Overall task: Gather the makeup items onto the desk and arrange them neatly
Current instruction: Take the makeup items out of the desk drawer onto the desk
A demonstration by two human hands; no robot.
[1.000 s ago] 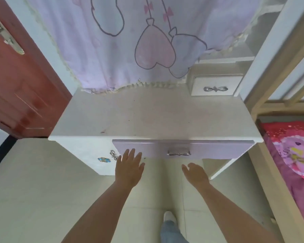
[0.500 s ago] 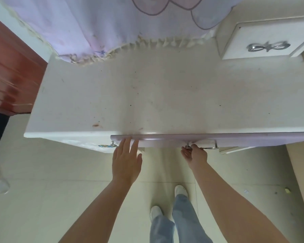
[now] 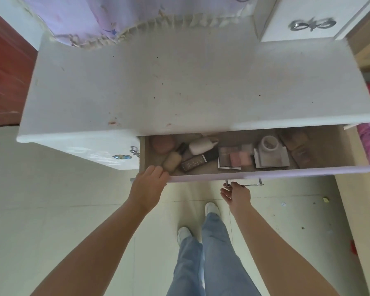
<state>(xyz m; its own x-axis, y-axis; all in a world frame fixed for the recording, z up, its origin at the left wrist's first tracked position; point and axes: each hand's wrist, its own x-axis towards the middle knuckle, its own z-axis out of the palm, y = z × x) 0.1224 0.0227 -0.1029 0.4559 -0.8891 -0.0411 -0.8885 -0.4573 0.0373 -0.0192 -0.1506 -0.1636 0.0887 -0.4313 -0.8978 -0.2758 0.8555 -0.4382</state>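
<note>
Makeup lies jumbled in the pulled-out drawer [image 3: 265, 170] under the bench [image 3: 179, 82], none of it on top yet. A tan foundation bottle [image 3: 171, 161] sits at the left end, beside a white bottle [image 3: 201, 145], a dark flat box [image 3: 194, 164], a pink eyeshadow palette [image 3: 236, 157] and a pale jar [image 3: 268, 144].

These look small and light. The bottles are probably smooth and slippery, best pinched round the body. The palette is flat and stiff, so take it by its edges and keep it level.

Both arms reach forward and down. The left hand [image 3: 149, 185] curls its fingers over the drawer's front edge near the tan bottle. The right hand [image 3: 236, 192] holds the metal handle [image 3: 244, 184] from below.
</note>
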